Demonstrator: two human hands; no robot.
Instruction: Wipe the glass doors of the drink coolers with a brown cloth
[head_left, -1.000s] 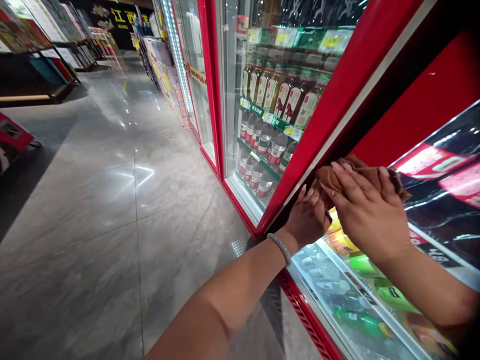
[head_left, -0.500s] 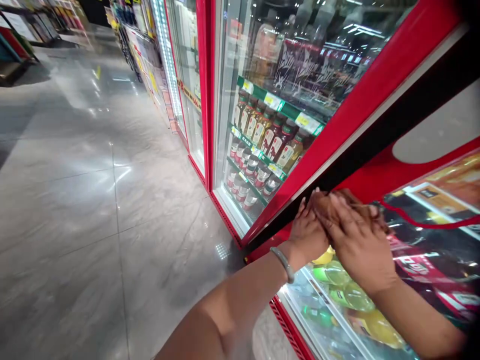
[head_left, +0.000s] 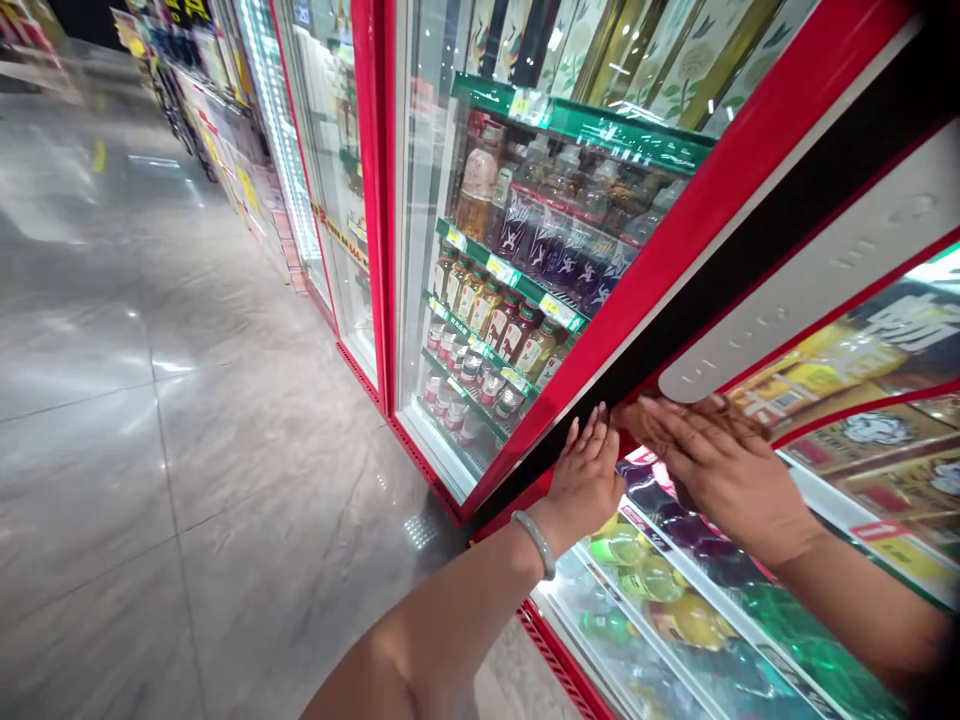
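My left hand point(head_left: 589, 475), with a pale bangle at the wrist, lies with fingers stretched out at the edge of a red-framed fridge door, beside the black gap point(head_left: 555, 445). Flat against the same door rests my right hand point(head_left: 724, 480), its fingers extended just below a long pale grey strip point(head_left: 795, 300). A brownish patch by its fingertips looks like a reflection; I cannot be sure. No object shows in either hand. Behind the door glass lie yellow drink bottles point(head_left: 694, 620) and green bottles point(head_left: 817, 630) on shelves.
To the left stands another red-framed fridge point(head_left: 379, 200) with bottles point(head_left: 514, 330) and cans or cups point(head_left: 450, 410) on green-edged shelves. Grey shiny floor point(head_left: 90, 500) spreads left of the fridges. Stacked goods point(head_left: 240, 170) stand farther along the row.
The view has shifted, bringing more upper shelves and the grey strip into sight. My hands, formerly close together, are now slightly apart; both remain at the door.
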